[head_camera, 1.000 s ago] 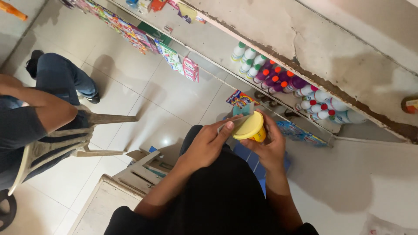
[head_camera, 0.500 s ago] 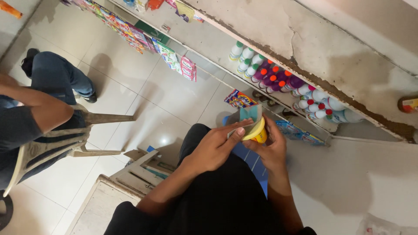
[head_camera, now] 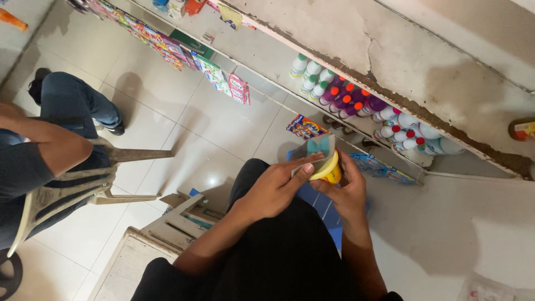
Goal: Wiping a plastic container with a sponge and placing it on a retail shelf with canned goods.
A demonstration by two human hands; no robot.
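Both hands meet just right of the view's centre. The right hand [head_camera: 348,192] cups a small yellow plastic tub [head_camera: 329,170]. The left hand [head_camera: 278,187] pinches its pale foil lid [head_camera: 319,149], now peeled up toward twelve o'clock, more than a second ago. Capped bottles [head_camera: 356,103] stand on the lower shelf at one o'clock.

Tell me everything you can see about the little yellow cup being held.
The yellow cup is small, round and plastic-looking, tilted on its side above the person's lap. A thin teal and silvery lid flap stands partly peeled up from its rim. The left hand pinches the flap; the right hand cradles the cup from below. Its contents are hidden.
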